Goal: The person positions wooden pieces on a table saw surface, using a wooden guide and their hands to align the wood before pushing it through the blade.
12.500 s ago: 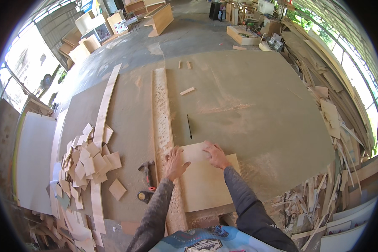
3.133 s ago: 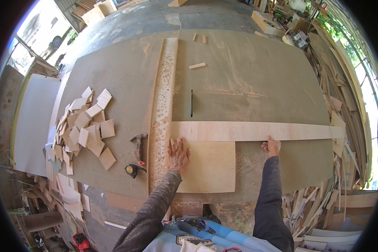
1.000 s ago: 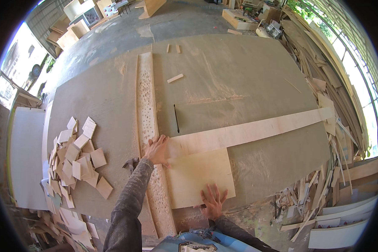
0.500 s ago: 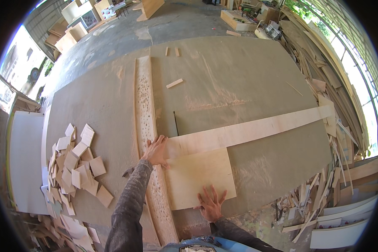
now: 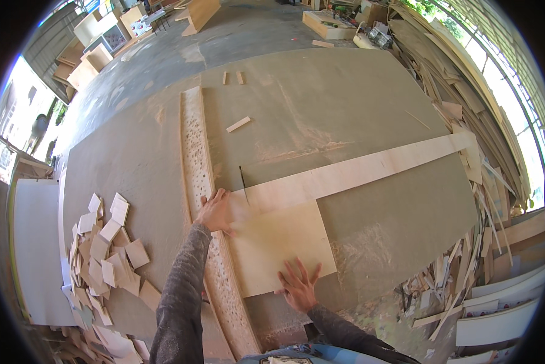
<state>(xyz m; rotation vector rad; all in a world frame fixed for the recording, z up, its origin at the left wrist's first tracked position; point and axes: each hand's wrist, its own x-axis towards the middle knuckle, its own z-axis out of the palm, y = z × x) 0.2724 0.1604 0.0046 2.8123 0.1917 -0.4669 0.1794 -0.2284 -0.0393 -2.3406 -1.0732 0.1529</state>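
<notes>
A long, pale plywood strip (image 5: pixel 357 173) lies across the grey worktop, slanting away to the right. My left hand (image 5: pixel 213 211) grips its left end beside a long wooden rail (image 5: pixel 196 142) pitted with holes; the fingers reach its far edge and the thumb its near side. Against the strip's near edge rests a squarish plywood panel (image 5: pixel 278 242). My right hand (image 5: pixel 300 285) lies on the panel's near part, fingers spread. A thin dark blade (image 5: pixel 242 177), seen nearly edge-on, stands just right of my left hand and overlaps the strip. Its lower end is blurred.
Small square wood pieces (image 5: pixel 112 261) are heaped on the worktop's left. Short sticks (image 5: pixel 238 125) and sawdust lie beyond the strip. Offcuts (image 5: pixel 430 285) and stacked boards (image 5: pixel 460 85) crowd the right side. A white panel (image 5: pixel 39 249) stands at the far left.
Both hands, the strip and the panel have moved forward along the rail. The dark blade, which stood just beyond the strip, now overlaps it. The whole view has also shifted slightly.
</notes>
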